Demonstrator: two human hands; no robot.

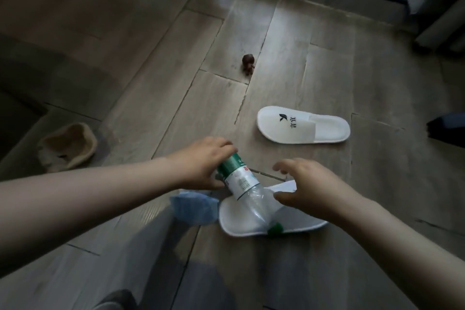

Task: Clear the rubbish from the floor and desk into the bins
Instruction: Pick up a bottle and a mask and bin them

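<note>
Head view: early in the job, I'd judge. The left hand (201, 161) has its fingers wrapped round the base end of a clear plastic bottle (241, 184), held tilted cap-down just over the near white slipper (241, 224); the right hand (312, 186) hovers beside it with fingers spread and loosely curved, holding nothing I can see. Left to clear on the floor (377, 184): a blue crumpled piece (193, 209), a small brown scrap (248, 63), a tan crumpled thing (68, 146); no bin or desk in frame, and the far slipper (302, 126) may not be rubbish.
</note>
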